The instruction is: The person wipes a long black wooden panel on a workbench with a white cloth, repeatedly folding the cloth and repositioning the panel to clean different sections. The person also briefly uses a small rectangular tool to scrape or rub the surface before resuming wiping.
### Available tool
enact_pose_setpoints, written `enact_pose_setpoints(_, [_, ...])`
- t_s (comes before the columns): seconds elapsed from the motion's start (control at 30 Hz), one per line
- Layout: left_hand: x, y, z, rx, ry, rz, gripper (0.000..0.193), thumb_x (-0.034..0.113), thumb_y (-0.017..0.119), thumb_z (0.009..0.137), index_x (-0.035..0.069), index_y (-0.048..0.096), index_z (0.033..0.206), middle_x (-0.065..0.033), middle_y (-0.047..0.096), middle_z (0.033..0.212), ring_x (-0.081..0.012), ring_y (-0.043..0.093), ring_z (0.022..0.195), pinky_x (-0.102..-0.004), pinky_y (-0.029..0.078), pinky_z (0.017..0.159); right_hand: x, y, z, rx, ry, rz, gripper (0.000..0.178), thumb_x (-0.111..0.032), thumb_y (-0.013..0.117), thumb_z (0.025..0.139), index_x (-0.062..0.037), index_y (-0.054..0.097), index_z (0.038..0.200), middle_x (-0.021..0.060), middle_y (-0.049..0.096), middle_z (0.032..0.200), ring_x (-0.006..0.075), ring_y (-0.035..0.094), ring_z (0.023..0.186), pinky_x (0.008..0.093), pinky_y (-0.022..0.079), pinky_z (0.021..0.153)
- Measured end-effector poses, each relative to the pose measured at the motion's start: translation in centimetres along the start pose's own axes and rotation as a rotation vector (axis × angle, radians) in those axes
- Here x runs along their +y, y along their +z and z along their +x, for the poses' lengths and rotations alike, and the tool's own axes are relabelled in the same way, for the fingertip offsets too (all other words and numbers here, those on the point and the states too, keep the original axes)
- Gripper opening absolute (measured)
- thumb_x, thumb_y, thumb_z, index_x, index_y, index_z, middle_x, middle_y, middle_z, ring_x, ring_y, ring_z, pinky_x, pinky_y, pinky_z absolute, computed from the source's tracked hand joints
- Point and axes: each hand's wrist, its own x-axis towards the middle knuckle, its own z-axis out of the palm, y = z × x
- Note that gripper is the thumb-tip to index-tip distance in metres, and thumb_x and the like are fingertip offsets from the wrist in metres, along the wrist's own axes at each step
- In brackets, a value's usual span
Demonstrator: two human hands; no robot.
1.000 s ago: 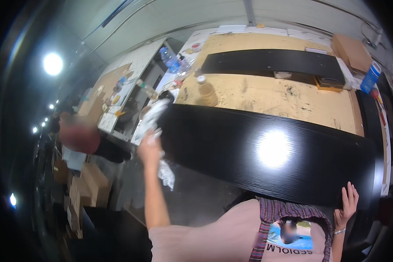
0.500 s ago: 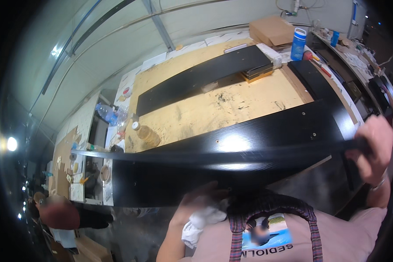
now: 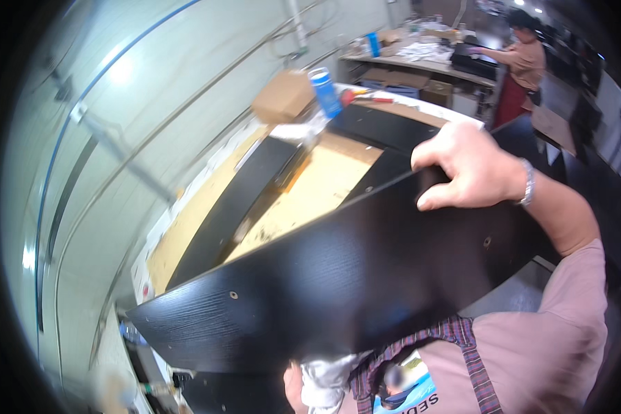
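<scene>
A long black wood-grain panel (image 3: 310,262) is tilted up in front of me, its broad face with a few small holes turned toward me. My right hand (image 3: 466,169) grips its upper edge toward the right end, thumb on the near face. Low at the panel's bottom edge, my left hand (image 3: 293,388) is mostly hidden, with a bunched white cloth (image 3: 324,383) in it. Below the raised panel, part of another black panel (image 3: 231,392) shows.
Behind it stands a worktable with a yellowish top (image 3: 341,169), bearing another long black panel (image 3: 238,207). A cardboard box (image 3: 283,96) and a blue bottle (image 3: 324,93) stand at its far end. A co-worker (image 3: 528,58) stands at a farther bench (image 3: 421,62).
The panel, seen nearly edge-on before, now shows its broad face. My right hand has moved left and the view has swung right, bringing the co-worker in.
</scene>
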Motion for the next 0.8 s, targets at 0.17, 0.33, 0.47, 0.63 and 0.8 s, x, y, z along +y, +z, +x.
enact_pose_setpoints(0.17, [0.8, 1.3, 3.0, -0.093, -0.015, 0.298, 0.038, 0.031, 0.049, 0.108, 0.001, 0.064, 0.093, -0.005, 0.066, 0.086, -0.0129, 0.058, 0.076, -0.0317, 0.044, 0.069, 7.1, 5.6, -7.1, -0.11, 0.398, 0.194, 0.04, -0.042, 0.073, 0.082, -0.0026, 0.074, 0.083, 0.0216, 0.066, 0.07, 0.0387, 0.068, 0.073, 0.0467, 0.051, 0.07])
enact_pose_setpoints(0.33, [0.4, 8.0, 8.3, -0.273, -0.033, 0.588, 0.043, 0.028, 0.055, 0.105, 0.003, 0.062, 0.071, 0.0026, 0.059, 0.067, -0.0034, 0.047, 0.063, -0.0262, 0.033, 0.056, 15.3, 8.4, -12.3, -0.004, 0.571, 0.425, 0.04, -0.037, 0.072, 0.083, 0.0023, 0.068, 0.076, 0.019, 0.058, 0.062, 0.0309, 0.061, 0.06, 0.0419, 0.045, 0.061])
enact_pose_setpoints(0.47, [-2.4, 16.4, 15.0, -0.347, 0.103, 0.715, 0.032, 0.025, 0.064, 0.1, 0.0, 0.066, 0.08, 0.0012, 0.061, 0.071, -0.0061, 0.051, 0.063, -0.0259, 0.038, 0.058, 24.2, 9.4, -16.7, 0.044, 0.712, 0.503, 0.041, -0.033, 0.071, 0.083, 0.0045, 0.062, 0.07, 0.0149, 0.045, 0.055, 0.0194, 0.049, 0.052, 0.0381, 0.039, 0.058])
enact_pose_setpoints(0.63, [-9.3, 29.0, 26.1, -0.4, -0.323, 0.379, 0.032, 0.027, 0.058, 0.103, -0.002, 0.072, 0.101, -0.0092, 0.073, 0.088, -0.0195, 0.068, 0.074, -0.0317, 0.053, 0.069, 35.1, 9.2, -20.6, 0.113, 0.899, 0.507, 0.041, -0.028, 0.071, 0.083, 0.0064, 0.055, 0.066, 0.0111, 0.042, 0.054, 0.0151, 0.046, 0.052, 0.0369, 0.038, 0.058])
enact_pose_setpoints(0.8, [-14.5, 43.9, 33.0, -0.424, -0.659, 0.346, 0.037, 0.033, 0.051, 0.105, 0.001, 0.069, 0.102, -0.0114, 0.074, 0.089, -0.0246, 0.071, 0.077, -0.0365, 0.057, 0.072, 42.5, 9.9, -22.9, 0.277, 1.149, 0.59, 0.042, -0.029, 0.071, 0.084, 0.0063, 0.061, 0.064, 0.0124, 0.051, 0.054, 0.0178, 0.054, 0.052, 0.0377, 0.042, 0.059])
